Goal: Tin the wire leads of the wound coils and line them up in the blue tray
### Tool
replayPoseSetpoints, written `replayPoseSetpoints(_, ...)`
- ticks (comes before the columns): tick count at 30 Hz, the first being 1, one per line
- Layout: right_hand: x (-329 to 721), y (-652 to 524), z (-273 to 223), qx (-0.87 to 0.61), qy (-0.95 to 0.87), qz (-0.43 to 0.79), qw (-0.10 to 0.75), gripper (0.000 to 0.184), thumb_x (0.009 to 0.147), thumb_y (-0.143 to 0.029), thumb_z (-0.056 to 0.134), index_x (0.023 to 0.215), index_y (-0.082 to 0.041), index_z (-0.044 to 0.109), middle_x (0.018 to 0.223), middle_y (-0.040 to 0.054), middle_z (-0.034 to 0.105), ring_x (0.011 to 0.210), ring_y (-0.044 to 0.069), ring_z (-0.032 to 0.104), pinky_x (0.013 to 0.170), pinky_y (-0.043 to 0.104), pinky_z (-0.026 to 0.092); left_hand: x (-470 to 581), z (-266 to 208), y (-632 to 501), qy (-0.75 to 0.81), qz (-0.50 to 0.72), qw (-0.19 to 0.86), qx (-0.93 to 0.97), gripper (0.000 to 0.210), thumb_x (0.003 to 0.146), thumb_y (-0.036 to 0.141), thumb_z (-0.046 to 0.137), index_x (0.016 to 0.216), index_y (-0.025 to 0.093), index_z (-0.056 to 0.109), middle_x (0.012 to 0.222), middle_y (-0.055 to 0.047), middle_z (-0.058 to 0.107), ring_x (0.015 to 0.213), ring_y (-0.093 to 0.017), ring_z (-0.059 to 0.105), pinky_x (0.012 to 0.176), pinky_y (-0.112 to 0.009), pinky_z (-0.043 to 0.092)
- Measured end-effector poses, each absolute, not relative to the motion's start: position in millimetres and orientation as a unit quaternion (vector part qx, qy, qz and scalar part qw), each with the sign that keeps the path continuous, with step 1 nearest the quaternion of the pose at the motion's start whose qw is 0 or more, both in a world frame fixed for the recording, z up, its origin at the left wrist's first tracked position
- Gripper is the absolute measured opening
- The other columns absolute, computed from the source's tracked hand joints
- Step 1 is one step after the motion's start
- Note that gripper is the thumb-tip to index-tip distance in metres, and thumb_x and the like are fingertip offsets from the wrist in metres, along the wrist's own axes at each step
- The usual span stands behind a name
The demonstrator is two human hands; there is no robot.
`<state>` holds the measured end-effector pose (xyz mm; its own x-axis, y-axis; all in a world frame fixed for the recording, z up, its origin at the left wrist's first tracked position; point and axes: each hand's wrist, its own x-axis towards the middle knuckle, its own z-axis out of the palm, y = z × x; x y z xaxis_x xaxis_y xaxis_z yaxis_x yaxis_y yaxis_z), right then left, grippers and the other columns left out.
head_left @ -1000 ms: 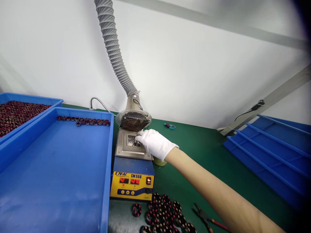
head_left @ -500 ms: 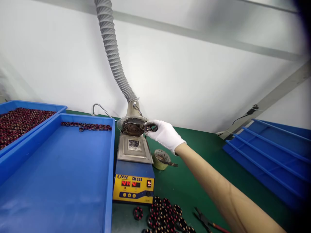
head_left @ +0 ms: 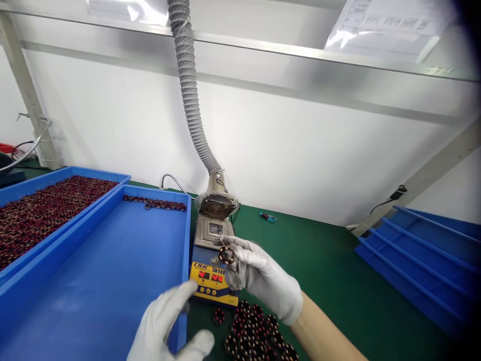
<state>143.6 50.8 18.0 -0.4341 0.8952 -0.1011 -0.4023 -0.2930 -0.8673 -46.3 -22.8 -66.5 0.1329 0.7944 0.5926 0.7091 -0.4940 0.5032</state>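
My right hand [head_left: 263, 273], in a white glove stained grey at the fingertips, holds a small black ring-shaped part [head_left: 226, 255] with copper-coloured dots. A thin wire end seems to stick up from it. My left hand [head_left: 165, 323], gloved in white and slightly blurred, is held with thumb and fingers apart, holding nothing, over the tray's right edge. Behind my right hand stands the blue and yellow CM 558 solder pot [head_left: 216, 230], its red digits lit. A heap of similar black rings [head_left: 255, 331] lies below, with a single ring [head_left: 219, 316] beside it.
A grey hose [head_left: 191, 100] drops to a round fume hood [head_left: 217, 198] above the pot. One blue tray [head_left: 93, 281] has rings along its far end; another tray [head_left: 126, 176] is full. Small cutters [head_left: 268, 217] lie behind. Ribbed blue trays [head_left: 421, 265] stand at right.
My right hand has drawn back from beside the fume hood towards me, with a ring in its fingers. My left hand has come into view. The camera has tilted upward.
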Motion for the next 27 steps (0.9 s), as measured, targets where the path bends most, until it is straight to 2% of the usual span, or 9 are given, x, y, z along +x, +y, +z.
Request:
replayPoseSetpoints(3, 124, 29, 5, -0.267, -0.373, 0.773, 0.437, 0.039, 0.058, -0.028, 0.074, 0.094, -0.018, 0.062, 0.069, -0.0012, 0.062, 0.050, 0.009, 0.053, 0.048, 0.021, 0.043, -41, -40, -24, 0.484, 0.440, -0.049, 0.755, 0.056, 0.072, 0.032, 0.062, 0.123, 0.025, 0.042, 0.120, -0.009, 0.057, 0.100, -0.024, 0.059, 0.078, -0.033, 0.053)
replayPoseSetpoints(6, 98, 14, -12, -0.242, -0.346, 0.785, 0.453, 0.036, 0.057, -0.026, 0.075, 0.090, -0.019, 0.064, 0.079, 0.0009, 0.066, 0.066, 0.010, 0.057, 0.064, 0.022, 0.045, -38, -29, -28, 0.490, 0.463, -0.086, 0.734, 0.029, 0.077, 0.025, 0.058, 0.106, 0.027, 0.052, 0.112, -0.007, 0.059, 0.099, -0.024, 0.057, 0.079, -0.038, 0.049)
replayPoseSetpoints(10, 84, 6, -31, -0.281, -0.445, 0.738, 0.423, 0.039, 0.071, -0.042, 0.061, 0.101, -0.017, 0.059, 0.087, 0.0057, 0.066, 0.069, 0.016, 0.060, 0.065, 0.030, 0.047, -52, -34, -24, 0.536, 0.387, -0.073, 0.747, 0.010, 0.081, 0.024, 0.053, 0.089, 0.024, 0.059, 0.104, -0.007, 0.059, 0.098, -0.024, 0.053, 0.084, -0.038, 0.042)
replayPoseSetpoints(14, 112, 2, -50, -0.540, -0.624, 0.400, 0.400, 0.032, 0.082, -0.037, 0.046, 0.106, -0.019, 0.056, 0.097, 0.0083, 0.066, 0.088, 0.021, 0.061, 0.083, 0.036, 0.044, -89, -39, 13, 0.606, 0.213, -0.027, 0.766, 0.016, 0.081, 0.024, 0.051, 0.087, 0.027, 0.065, 0.106, -0.007, 0.058, 0.098, -0.028, 0.051, 0.081, -0.042, 0.039)
replayPoseSetpoints(16, 131, -4, -63, -0.622, -0.687, 0.219, 0.306, 0.025, 0.084, -0.029, 0.043, 0.097, -0.020, 0.061, 0.097, 0.0081, 0.067, 0.092, 0.023, 0.060, 0.086, 0.038, 0.042, -111, -45, 43, 0.628, 0.139, 0.016, 0.766, 0.012, 0.079, 0.023, 0.055, 0.081, 0.024, 0.066, 0.089, -0.006, 0.063, 0.087, -0.026, 0.055, 0.073, -0.042, 0.042)
replayPoseSetpoints(18, 143, -11, -77, -0.645, -0.727, 0.129, 0.195, 0.025, 0.083, -0.025, 0.042, 0.090, -0.021, 0.065, 0.094, 0.0075, 0.068, 0.089, 0.023, 0.061, 0.083, 0.037, 0.044, -132, -55, 73, 0.648, 0.072, 0.070, 0.755, 0.010, 0.079, 0.026, 0.059, 0.080, 0.018, 0.064, 0.077, -0.001, 0.063, 0.077, -0.018, 0.058, 0.071, -0.038, 0.045)
replayPoseSetpoints(21, 146, -15, -97, -0.647, -0.751, 0.083, 0.098, 0.025, 0.079, -0.024, 0.047, 0.096, -0.021, 0.066, 0.096, 0.0083, 0.067, 0.090, 0.026, 0.060, 0.079, 0.036, 0.045, -157, -74, 108, 0.694, 0.017, 0.125, 0.708, 0.017, 0.081, 0.032, 0.057, 0.083, 0.016, 0.062, 0.078, 0.000, 0.064, 0.069, -0.014, 0.060, 0.067, -0.033, 0.048)
replayPoseSetpoints(24, 139, -10, -106, -0.657, -0.748, 0.064, 0.068, 0.026, 0.074, -0.025, 0.053, 0.095, -0.017, 0.066, 0.097, 0.0128, 0.065, 0.090, 0.031, 0.058, 0.076, 0.040, 0.045, -170, -88, 127, 0.741, 0.038, 0.125, 0.659, 0.025, 0.085, 0.035, 0.052, 0.100, 0.017, 0.058, 0.097, -0.005, 0.063, 0.084, -0.018, 0.061, 0.075, -0.039, 0.048)
replayPoseSetpoints(27, 133, -4, -107, -0.669, -0.735, 0.088, 0.073, 0.017, 0.069, -0.020, 0.057, 0.081, -0.013, 0.067, 0.092, 0.0177, 0.064, 0.088, 0.034, 0.057, 0.076, 0.045, 0.042, -171, -89, 135, 0.765, 0.103, 0.113, 0.626, 0.040, 0.086, 0.036, 0.049, 0.121, 0.017, 0.045, 0.122, -0.010, 0.052, 0.102, -0.024, 0.055, 0.085, -0.046, 0.044)
